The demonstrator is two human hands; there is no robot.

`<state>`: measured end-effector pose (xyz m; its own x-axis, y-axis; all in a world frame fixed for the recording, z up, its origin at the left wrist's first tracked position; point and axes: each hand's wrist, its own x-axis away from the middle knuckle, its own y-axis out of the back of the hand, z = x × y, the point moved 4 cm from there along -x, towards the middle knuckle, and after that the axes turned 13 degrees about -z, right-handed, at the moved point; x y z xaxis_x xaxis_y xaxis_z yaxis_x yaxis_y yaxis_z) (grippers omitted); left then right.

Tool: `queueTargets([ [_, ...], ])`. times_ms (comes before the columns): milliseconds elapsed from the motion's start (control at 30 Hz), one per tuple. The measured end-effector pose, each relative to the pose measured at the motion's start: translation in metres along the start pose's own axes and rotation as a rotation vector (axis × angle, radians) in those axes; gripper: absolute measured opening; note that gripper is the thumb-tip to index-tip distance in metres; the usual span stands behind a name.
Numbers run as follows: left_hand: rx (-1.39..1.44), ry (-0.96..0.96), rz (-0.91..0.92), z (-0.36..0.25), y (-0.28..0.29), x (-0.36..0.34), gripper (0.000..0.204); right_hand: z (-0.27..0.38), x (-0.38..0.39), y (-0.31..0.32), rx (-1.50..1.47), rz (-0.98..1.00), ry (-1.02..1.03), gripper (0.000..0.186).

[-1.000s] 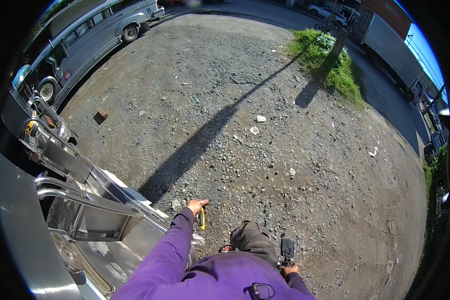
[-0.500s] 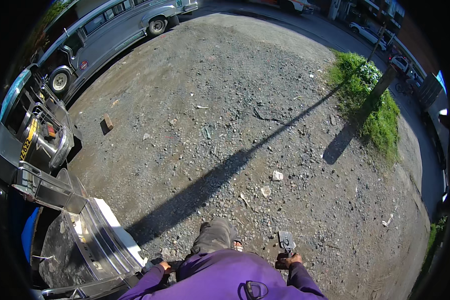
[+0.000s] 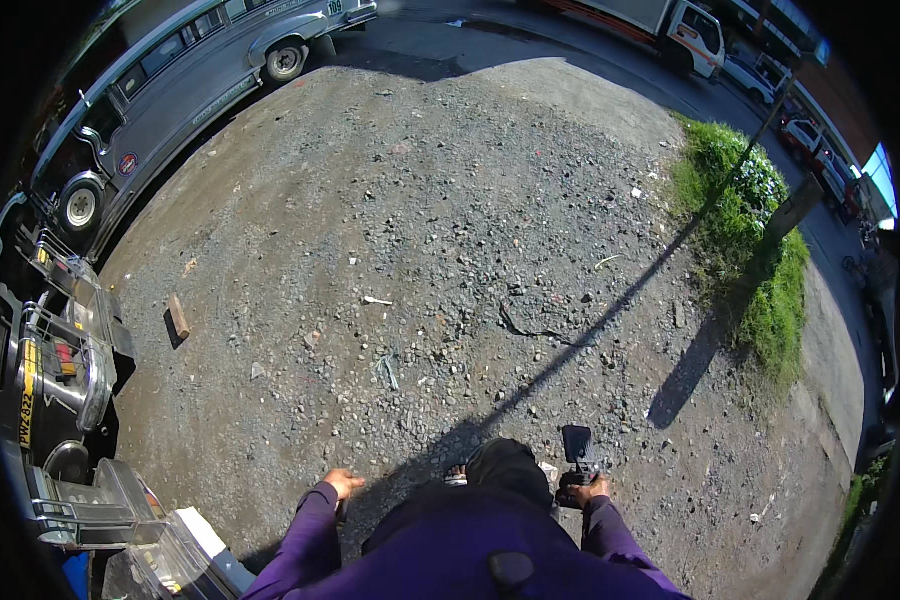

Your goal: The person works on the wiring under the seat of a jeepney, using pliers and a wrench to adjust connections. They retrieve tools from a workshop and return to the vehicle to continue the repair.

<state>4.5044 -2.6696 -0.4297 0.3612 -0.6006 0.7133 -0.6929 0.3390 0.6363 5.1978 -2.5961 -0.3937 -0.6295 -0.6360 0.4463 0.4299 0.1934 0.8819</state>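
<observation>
My right hand is closed around a black device with a flat rectangular panel standing up at its far end. Its lower body is partly hidden by my fingers, and its exact kind is unclear. My left hand hangs out to the left over the gravel, its fingers loosely bent and nothing visible in them. Between the two hands, my dark-trousered leg is forward, and a sandalled foot shows beside it.
Gravel ground spreads ahead, with a wooden block and litter. A long silver jeepney and another vehicle's metal front line the left. On the right are a grassy patch and a post. A truck is on the road.
I have moved forward over the gravel, and the wooden block is nearer. My left hand has swung forward. The other leg now leads. A truck has come into view on the road.
</observation>
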Motion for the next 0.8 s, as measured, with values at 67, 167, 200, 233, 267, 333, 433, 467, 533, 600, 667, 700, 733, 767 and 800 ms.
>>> queueTargets([
  [67,0.064,-0.159,-0.062,-0.099,0.07,-0.071,0.051,0.04,-0.032,-0.017,0.08,0.12,-0.037,0.09],
  [167,0.137,-0.252,-0.168,-0.219,0.149,-0.177,0.049,0.1,-0.089,-0.052,0.169,0.236,0.03,0.072],
  [200,0.271,-0.17,-0.113,-0.248,0.164,-0.212,0.054,0.122,-0.112,-0.059,0.182,0.264,0.026,0.073],
  [233,0.397,-0.101,-0.066,-0.277,0.176,-0.245,0.06,0.15,-0.138,-0.065,0.197,0.29,-0.012,0.074],
  [267,0.348,-0.072,-0.08,-0.299,0.188,-0.275,0.059,0.179,-0.164,-0.065,0.215,0.306,-0.047,0.075],
  [333,0.114,-0.15,-0.165,-0.334,0.208,-0.314,0.065,0.261,-0.216,-0.049,0.221,0.323,-0.09,0.077],
  [433,-0.245,-0.179,0.077,-0.371,0.231,-0.366,0.06,0.427,-0.298,0.004,0.249,0.271,-0.014,0.081],
  [467,-0.208,-0.14,0.141,-0.385,0.241,-0.384,0.059,0.492,-0.325,0.03,0.326,0.157,0.076,0.081],
  [533,-0.192,-0.03,0.192,-0.432,0.269,-0.444,0.056,0.622,-0.385,0.082,0.214,0.107,0.168,0.085],
  [600,-0.155,-0.014,0.179,-0.488,0.304,-0.512,0.054,0.752,-0.445,0.124,0.074,0.021,0.296,0.088],
  [667,-0.109,-0.017,0.158,-0.542,0.339,-0.58,0.052,0.869,-0.504,0.151,0.0,-0.066,0.323,0.086],
  [700,-0.096,-0.02,0.152,-0.565,0.361,-0.613,0.051,0.92,-0.529,0.161,-0.051,-0.132,0.352,0.086],
  [733,-0.08,-0.021,0.146,-0.588,0.383,-0.648,0.05,0.967,-0.555,0.166,-0.039,-0.136,0.323,0.087],
  [767,-0.072,-0.023,0.139,-0.611,0.406,-0.682,0.049,1.01,-0.571,0.171,-0.102,-0.213,0.347,0.087],
  [800,-0.071,-0.019,0.138,-0.631,0.433,-0.711,0.048,1.052,-0.587,0.171,-0.067,-0.155,0.318,0.088],
])
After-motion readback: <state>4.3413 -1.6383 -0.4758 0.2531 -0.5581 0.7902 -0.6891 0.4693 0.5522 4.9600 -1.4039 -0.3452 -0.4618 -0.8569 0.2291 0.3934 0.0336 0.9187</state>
